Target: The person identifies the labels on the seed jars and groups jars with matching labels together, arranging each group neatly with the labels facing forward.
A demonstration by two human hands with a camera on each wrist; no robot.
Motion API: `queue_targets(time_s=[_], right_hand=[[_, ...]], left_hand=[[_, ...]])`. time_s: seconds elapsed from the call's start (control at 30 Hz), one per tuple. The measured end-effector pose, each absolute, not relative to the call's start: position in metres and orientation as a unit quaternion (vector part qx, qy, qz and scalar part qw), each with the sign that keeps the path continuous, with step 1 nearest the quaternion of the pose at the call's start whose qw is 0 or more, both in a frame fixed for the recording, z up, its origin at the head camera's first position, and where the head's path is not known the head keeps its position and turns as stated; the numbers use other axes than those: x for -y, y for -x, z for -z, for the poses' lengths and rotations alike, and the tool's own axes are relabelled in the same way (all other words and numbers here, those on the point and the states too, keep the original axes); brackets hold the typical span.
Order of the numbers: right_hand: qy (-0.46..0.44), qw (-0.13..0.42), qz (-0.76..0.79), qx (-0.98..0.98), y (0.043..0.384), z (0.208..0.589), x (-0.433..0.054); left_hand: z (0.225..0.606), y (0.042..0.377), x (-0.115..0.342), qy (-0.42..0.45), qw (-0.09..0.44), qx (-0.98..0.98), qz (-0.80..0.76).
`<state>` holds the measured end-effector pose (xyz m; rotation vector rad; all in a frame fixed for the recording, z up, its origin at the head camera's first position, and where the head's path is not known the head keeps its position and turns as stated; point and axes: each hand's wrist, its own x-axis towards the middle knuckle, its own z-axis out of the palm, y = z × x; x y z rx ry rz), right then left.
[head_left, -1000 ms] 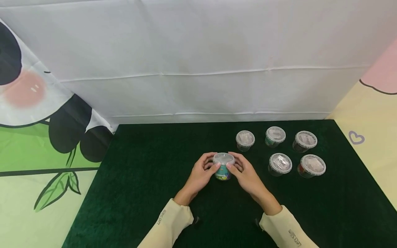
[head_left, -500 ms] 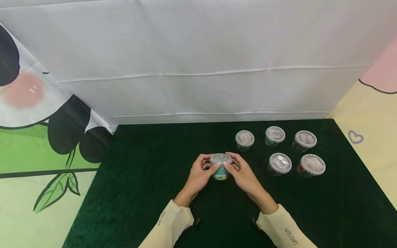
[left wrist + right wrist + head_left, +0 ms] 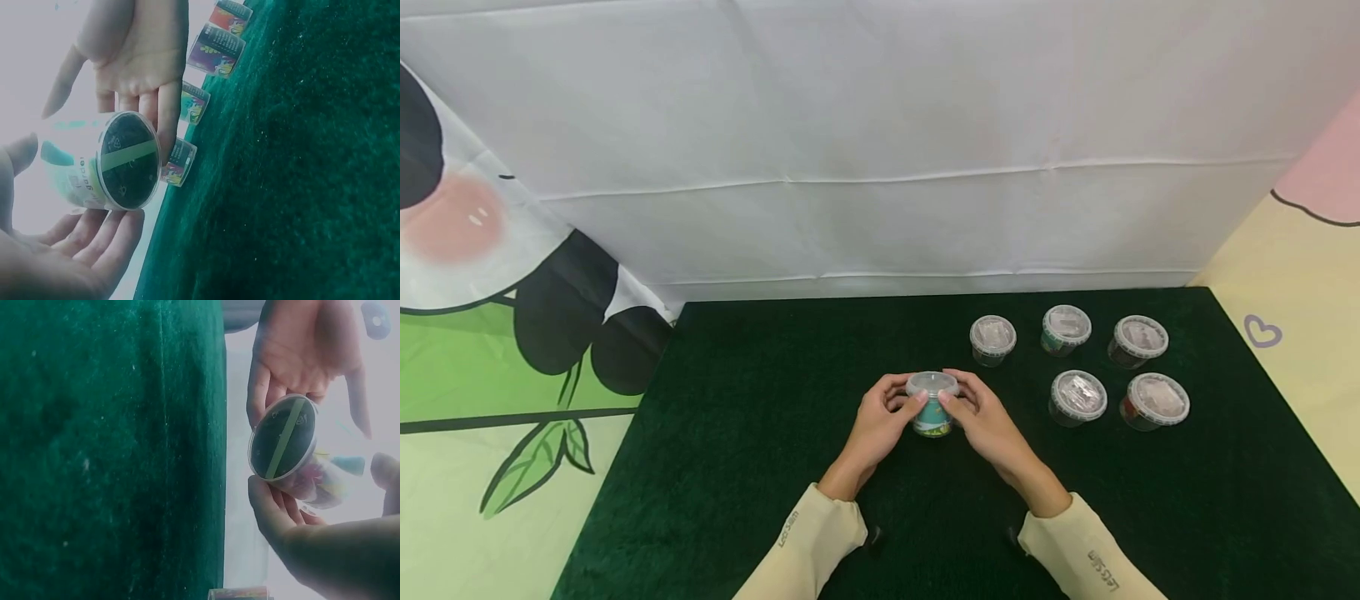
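A small clear plastic tub (image 3: 933, 408) with a translucent lid and a teal printed label is held upright above the table between two hands. The left hand (image 3: 883, 418) grips its left side, thumb on the front of the label and fingers round the side and back. On the opposite side the right hand (image 3: 988, 423) grips it the same way. Both wrist views look up at the dark base of the tub (image 3: 130, 161), crossed by a pale strip. In the right wrist view, fingertips of both hands lie along the edge of this tub (image 3: 284, 439).
Several similar lidded tubs stand at the back right, among them one nearest the hands (image 3: 992, 337) and one with a reddish side (image 3: 1153, 402). Dark green cloth (image 3: 760, 400) covers the table. A white fabric backdrop (image 3: 880, 208) rises behind, with printed curtains at both sides.
Both hands have shifted slightly left together with the tub. Its label has turned a little between the fingers. The tubs at the back right stay in place.
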<state>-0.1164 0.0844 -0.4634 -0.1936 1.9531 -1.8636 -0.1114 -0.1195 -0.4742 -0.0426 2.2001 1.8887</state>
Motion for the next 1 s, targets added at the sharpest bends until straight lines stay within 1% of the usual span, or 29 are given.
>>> queue_targets(time_s=[0.3,0.53,0.77,1.0], right_hand=[[0.081,0.216,0.672,-0.704,0.1163,0.4616,-0.0856],[0.074,0.209,0.662,-0.716,0.1158,0.4610,-0.0829],[0.084,0.215,0.668,-0.707,0.1176,0.4596,-0.0854],[0.074,0.205,0.661,-0.718,0.1158,0.4632,-0.0833]], left_hand=[[0.4724,0.1104,0.1214,0.013,0.137,-0.739,-0.659],[0.4738,0.1106,0.1185,0.022,0.116,-0.749,-0.653],[0.4708,0.1117,0.1205,0.019,0.139,-0.737,-0.661],[0.4728,0.1100,0.1182,0.025,0.116,-0.753,-0.647]])
